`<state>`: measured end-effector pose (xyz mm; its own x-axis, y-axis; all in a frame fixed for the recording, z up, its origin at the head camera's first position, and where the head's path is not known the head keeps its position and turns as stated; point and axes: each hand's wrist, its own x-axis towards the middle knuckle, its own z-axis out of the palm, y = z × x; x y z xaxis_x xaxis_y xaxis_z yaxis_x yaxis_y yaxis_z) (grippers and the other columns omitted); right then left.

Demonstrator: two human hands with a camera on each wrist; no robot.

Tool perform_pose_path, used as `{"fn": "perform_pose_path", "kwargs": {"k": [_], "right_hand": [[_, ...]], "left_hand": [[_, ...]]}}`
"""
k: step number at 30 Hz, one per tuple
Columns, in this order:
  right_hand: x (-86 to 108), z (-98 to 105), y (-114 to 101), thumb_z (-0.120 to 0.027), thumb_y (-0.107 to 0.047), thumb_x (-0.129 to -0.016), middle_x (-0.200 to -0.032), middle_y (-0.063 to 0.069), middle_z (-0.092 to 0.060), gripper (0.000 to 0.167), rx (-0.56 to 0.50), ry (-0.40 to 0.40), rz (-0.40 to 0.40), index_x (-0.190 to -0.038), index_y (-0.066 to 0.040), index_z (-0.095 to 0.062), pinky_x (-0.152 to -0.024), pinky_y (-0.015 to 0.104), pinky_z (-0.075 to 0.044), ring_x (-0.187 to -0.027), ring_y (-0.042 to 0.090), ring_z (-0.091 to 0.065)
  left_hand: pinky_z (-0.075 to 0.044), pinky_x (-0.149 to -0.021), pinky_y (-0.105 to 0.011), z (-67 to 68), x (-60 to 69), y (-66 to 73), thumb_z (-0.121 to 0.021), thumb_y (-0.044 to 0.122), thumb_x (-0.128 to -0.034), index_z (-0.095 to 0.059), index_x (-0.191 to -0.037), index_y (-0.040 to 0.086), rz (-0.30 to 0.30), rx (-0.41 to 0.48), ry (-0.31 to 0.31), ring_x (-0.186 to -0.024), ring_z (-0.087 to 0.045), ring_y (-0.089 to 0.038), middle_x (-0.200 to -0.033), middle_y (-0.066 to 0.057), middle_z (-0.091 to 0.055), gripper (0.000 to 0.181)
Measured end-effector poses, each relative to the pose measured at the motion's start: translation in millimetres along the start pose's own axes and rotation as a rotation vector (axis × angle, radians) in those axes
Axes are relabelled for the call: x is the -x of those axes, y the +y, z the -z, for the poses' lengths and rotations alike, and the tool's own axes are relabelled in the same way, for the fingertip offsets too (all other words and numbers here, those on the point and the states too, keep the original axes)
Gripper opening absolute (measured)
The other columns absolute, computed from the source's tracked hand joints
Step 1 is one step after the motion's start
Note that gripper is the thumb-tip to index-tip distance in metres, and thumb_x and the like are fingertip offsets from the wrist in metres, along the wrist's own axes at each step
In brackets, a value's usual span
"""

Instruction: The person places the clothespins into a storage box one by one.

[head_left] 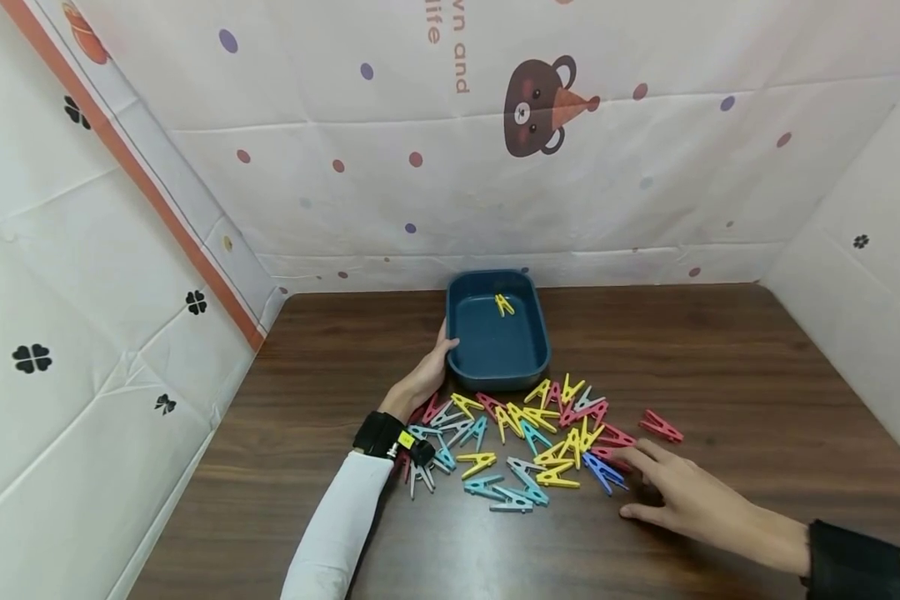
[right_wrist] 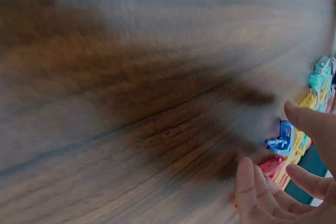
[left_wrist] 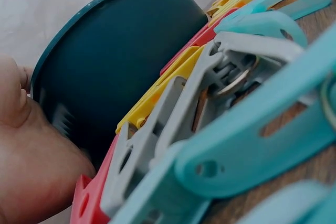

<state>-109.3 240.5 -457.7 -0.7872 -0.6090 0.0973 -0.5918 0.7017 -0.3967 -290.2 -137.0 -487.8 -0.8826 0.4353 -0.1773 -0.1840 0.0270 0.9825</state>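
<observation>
My left hand (head_left: 422,372) holds the left side of a dark blue plastic basin (head_left: 495,379), its thumb at the rim. Inside the basin lies one yellow clothespin (head_left: 504,305). In the left wrist view, gray clothespins (left_wrist: 173,114) and teal clothespins (left_wrist: 257,135) crowd close to that hand. Fingers spread and thumb apart, my right hand (head_left: 686,493) hovers at the right side of the pile, holding nothing. Nearest to it are a blue clothespin (head_left: 604,472) and red clothespins (head_left: 607,455); whether the fingertips touch the red ones I cannot tell.
Several yellow, teal, gray and red clothespins (head_left: 480,463) lie spread on the brown wooden table (head_left: 330,350) in front of the basin. A single red clothespin (head_left: 661,426) lies off to the right. White printed cloth (head_left: 345,200) walls the table at the back and sides.
</observation>
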Motion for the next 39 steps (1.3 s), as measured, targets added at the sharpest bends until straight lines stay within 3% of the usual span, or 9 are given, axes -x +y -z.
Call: {"fn": "perform_pose_path", "kwargs": {"k": [5,9,14,19,24,28,33,36,39], "right_hand": [[-10.2,-4,1,-0.085,-0.011,-0.082,-0.098,-0.005,-0.062,0.025,0.009,0.044,0.089,-0.102,-0.017,-0.07,-0.058,0.021,-0.048,-0.078,-0.006,-0.053],[-14.8,1,4,-0.081,0.002,-0.08,-0.09,-0.005,-0.066,0.023,-0.028,-0.006,0.078,-0.09,-0.016,-0.071,-0.057,0.02,-0.049,-0.075,-0.006,-0.056],[-16.2,9,4,-0.081,0.004,-0.08,-0.087,-0.003,-0.069,0.021,0.012,-0.026,0.056,-0.086,-0.014,-0.074,-0.06,0.022,-0.054,-0.075,0.001,-0.065],[-21.4,26,4,-0.083,0.006,-0.075,-0.085,-0.004,-0.071,0.025,0.089,0.042,0.099,-0.087,-0.014,-0.075,-0.061,0.023,-0.056,-0.073,0.007,-0.068],[-44.5,72,-4,-0.083,0.009,-0.073,-0.092,-0.001,-0.075,0.043,0.152,0.121,0.059,-0.109,-0.011,-0.073,-0.058,0.02,-0.054,-0.072,0.006,-0.067],[-90.1,121,-8,-0.08,0.01,-0.075,-0.095,0.008,-0.076,0.048,0.201,0.198,0.055,-0.12,-0.002,-0.07,-0.061,0.028,-0.058,-0.075,0.013,-0.068],[-176.0,179,-17,-0.069,0.002,-0.09,-0.095,0.019,-0.074,0.036,0.141,0.24,-0.031,-0.126,0.005,-0.067,-0.057,0.027,-0.05,-0.071,0.022,-0.063],[-232.0,202,-20,-0.062,-0.003,-0.096,-0.101,0.026,-0.072,0.039,0.072,0.234,-0.116,-0.133,0.008,-0.062,-0.057,0.024,-0.042,-0.072,0.026,-0.059],[-284.2,211,-22,-0.06,-0.008,-0.096,-0.104,0.026,-0.071,0.042,0.0,0.217,-0.211,-0.134,0.009,-0.062,-0.059,0.021,-0.041,-0.073,0.021,-0.059]], "left_hand": [[0.007,-0.126,-0.059,-0.2,0.1,-0.5,-0.027,0.028,-0.1112,0.018,-0.162,0.037,0.016,0.008,0.013,-0.157,0.024,-0.022,-0.17,0.006,0.025,0.068],[0.008,-0.126,-0.06,0.4,-0.9,-0.1,-0.028,0.029,-0.1112,0.018,-0.162,0.037,0.025,0.011,0.016,-0.157,0.025,-0.021,-0.17,0.007,0.026,0.068],[0.009,-0.125,-0.061,1.7,-0.7,1.3,-0.027,0.029,-0.1113,0.018,-0.162,0.037,0.022,0.002,0.011,-0.157,0.026,-0.022,-0.17,0.006,0.026,0.068],[0.008,-0.125,-0.06,1.2,-0.4,3.0,-0.027,0.03,-0.1113,0.018,-0.162,0.038,0.024,0.001,0.015,-0.157,0.025,-0.021,-0.17,0.007,0.025,0.068],[0.007,-0.125,-0.061,0.5,0.1,0.8,-0.027,0.03,-0.1113,0.017,-0.162,0.039,0.039,0.004,0.015,-0.157,0.024,-0.023,-0.171,0.005,0.024,0.068],[0.007,-0.126,-0.061,-2.2,0.1,-1.5,-0.026,0.029,-0.1116,0.018,-0.162,0.037,0.036,0.012,0.01,-0.157,0.024,-0.024,-0.171,0.004,0.024,0.067],[0.006,-0.125,-0.061,-3.5,-2.5,-1.7,-0.027,0.028,-0.1113,0.018,-0.162,0.036,0.014,0.017,0.012,-0.157,0.024,-0.024,-0.171,0.004,0.024,0.068],[0.007,-0.126,-0.06,-1.4,-2.0,-0.9,-0.028,0.029,-0.1113,0.018,-0.162,0.036,0.017,0.014,0.009,-0.157,0.025,-0.024,-0.171,0.004,0.025,0.069],[0.007,-0.126,-0.06,2.5,1.9,-0.3,-0.028,0.029,-0.1114,0.019,-0.162,0.036,0.023,0.01,0.009,-0.157,0.025,-0.024,-0.17,0.004,0.026,0.069]]}}
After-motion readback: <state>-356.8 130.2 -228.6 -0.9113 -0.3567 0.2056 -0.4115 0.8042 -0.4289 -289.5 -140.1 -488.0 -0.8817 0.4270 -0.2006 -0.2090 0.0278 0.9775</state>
